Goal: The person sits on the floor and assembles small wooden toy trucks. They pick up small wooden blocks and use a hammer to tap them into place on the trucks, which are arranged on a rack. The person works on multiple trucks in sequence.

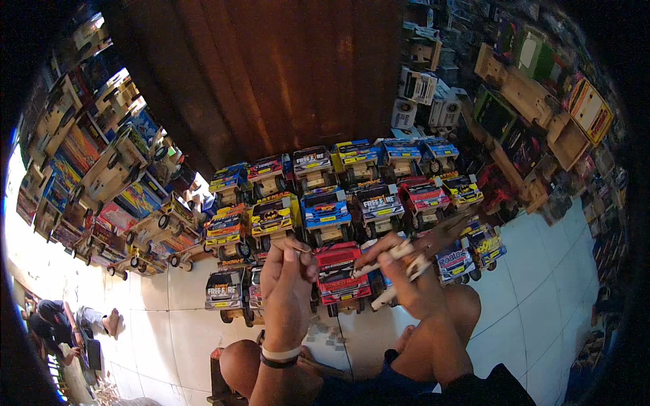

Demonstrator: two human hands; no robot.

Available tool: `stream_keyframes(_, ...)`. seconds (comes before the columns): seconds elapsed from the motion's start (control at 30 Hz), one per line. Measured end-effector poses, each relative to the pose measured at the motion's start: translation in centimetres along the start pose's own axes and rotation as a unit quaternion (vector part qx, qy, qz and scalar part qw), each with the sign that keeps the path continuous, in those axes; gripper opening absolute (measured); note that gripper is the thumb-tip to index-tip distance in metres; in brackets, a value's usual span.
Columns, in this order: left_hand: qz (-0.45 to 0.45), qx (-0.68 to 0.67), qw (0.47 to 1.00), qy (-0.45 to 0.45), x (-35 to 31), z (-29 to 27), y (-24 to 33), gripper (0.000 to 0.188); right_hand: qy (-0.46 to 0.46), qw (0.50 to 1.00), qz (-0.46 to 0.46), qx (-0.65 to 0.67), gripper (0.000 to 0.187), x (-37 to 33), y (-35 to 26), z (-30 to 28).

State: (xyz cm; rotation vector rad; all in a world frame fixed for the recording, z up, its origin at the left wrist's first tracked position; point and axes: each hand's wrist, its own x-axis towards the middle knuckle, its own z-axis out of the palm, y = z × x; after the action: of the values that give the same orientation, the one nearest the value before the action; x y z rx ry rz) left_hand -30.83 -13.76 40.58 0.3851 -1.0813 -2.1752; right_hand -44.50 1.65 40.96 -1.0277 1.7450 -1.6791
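Observation:
Raised in front of me, my left hand (pixel 286 272) is closed, thumb and fingers pinching a small thin brownish piece (pixel 302 250) whose kind is too small to tell. Facing it, my right hand (pixel 414 287) is wrapped round a two-handled tool with pale cream handles (pixel 384 298) and a blurred dark brown end (pixel 443 237) pointing up and to the right. The two hands are apart. Behind and below them stand rows of toy trucks, among them a red one (pixel 338 274) between my hands and a yellow one (pixel 274 214) beyond my left hand.
More wooden toy vehicles (pixel 112 169) are stacked high on the left. Wooden toy bodies (pixel 521 88) pile up on the right. A brown corrugated panel (pixel 271 74) closes the back. My bare knees flank the pale tiled floor (pixel 162 325). Another person (pixel 74 331) sits at the far left.

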Motion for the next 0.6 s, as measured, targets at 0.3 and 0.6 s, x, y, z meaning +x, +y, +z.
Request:
stream_keyframes(0.3, 0.078, 0.036, 0.996, -0.028, -1.9, 0.7, 0.7, 0.018, 0.031, 0.98, -0.135, -0.14, 0.048, -0.6, -0.2, 1.9)
stream_keyframes(0.6, 0.107, -0.008, 0.991, -0.083, -3.2, 2.2, 1.5, 0.017, 0.077, 0.968, -0.135, -0.197, 0.05, -0.1, -0.7, 2.5)
